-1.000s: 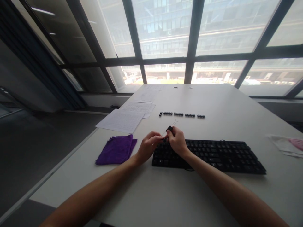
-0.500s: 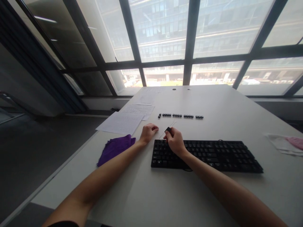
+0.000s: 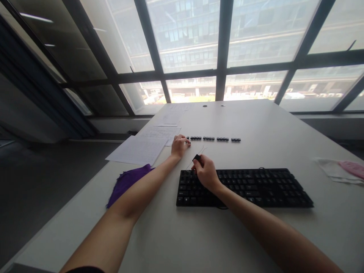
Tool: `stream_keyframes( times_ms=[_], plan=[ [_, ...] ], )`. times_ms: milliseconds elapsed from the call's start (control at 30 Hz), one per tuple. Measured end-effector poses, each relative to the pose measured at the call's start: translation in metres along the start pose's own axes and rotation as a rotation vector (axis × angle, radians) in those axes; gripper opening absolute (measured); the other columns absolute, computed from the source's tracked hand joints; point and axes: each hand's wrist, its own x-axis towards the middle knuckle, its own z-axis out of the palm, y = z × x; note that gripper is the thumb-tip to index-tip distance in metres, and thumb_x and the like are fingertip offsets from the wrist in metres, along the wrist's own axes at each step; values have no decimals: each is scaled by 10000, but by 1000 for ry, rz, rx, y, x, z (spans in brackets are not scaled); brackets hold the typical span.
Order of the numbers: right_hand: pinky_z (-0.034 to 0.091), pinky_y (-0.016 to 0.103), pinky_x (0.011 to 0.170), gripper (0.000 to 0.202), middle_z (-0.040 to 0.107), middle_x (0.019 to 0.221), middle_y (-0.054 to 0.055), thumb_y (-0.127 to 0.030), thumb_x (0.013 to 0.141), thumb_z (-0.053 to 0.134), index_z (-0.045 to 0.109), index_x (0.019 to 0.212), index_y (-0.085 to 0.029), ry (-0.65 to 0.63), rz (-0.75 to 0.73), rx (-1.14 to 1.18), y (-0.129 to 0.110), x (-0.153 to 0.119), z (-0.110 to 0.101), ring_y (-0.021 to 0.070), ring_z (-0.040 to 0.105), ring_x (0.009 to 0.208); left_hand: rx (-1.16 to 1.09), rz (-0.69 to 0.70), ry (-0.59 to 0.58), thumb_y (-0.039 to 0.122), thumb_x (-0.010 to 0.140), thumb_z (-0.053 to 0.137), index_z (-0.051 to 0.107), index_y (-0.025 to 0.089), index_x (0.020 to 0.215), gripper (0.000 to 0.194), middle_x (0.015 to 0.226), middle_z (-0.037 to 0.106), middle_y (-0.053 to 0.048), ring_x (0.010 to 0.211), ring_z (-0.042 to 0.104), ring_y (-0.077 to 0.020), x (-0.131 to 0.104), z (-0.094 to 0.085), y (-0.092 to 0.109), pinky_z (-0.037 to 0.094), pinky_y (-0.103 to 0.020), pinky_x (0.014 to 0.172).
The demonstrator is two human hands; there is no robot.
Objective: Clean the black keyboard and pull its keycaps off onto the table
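Head view: the bare left hand (image 3: 179,147) is resting at the left end of a row of small, dark, block-shaped keycaps (image 3: 209,138). Its fingers are curling down at 1 dark cap at that end; cannot tell whether they are pinching it or only touching it. To the right, the other keycaps are forming 4 short groups, with narrow gaps between them.

The bare right hand (image 3: 208,173) is hovering over the upper left part of a long black rectangular keyboard (image 3: 253,185). Its fingers are pinching a small black block with thin wire prongs (image 3: 196,157); the wires are sticking out at both ends, with the lower ones pointing toward the keyboard's top left corner.

The keyboard is lying flat on the white, smooth surface (image 3: 159,239). A folded purple fabric cloth (image 3: 126,182) is lying partly behind the left forearm. White printed paper sheets (image 3: 136,149) are overlapping beyond it. A white and pink cloth (image 3: 328,170) is lying at far right.
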Motion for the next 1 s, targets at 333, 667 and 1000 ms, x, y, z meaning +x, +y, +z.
stream_keyframes(
  times_ms=[333, 667, 1000],
  plan=[
    [436, 259, 584, 170, 673, 661, 17, -294, 921, 538, 553, 778, -204, -21, 7, 5, 3, 0, 0, 160, 620, 594, 110, 7, 16, 189, 793, 748, 748, 203, 845, 55, 1044, 617, -71, 1051, 491, -259, 13, 10, -7, 418, -385, 983],
    [441, 267, 570, 163, 676, 668, 25, -308, 919, 551, 559, 795, -202, -32, 10, 46, 3, 0, 0, 161, 609, 574, 129, -5, 37, 195, 782, 773, 738, 210, 891, 115, 1049, 620, -67, 1056, 480, -259, 13, 12, -8, 410, -369, 971],
    [437, 264, 529, 178, 664, 651, 23, -324, 908, 562, 547, 783, -198, -33, 7, 108, 1, -2, 1, 149, 577, 520, 90, -40, 47, 179, 769, 784, 722, 211, 964, 207, 1037, 619, -80, 1060, 492, -275, 9, 8, -5, 413, -383, 972]
  ],
)
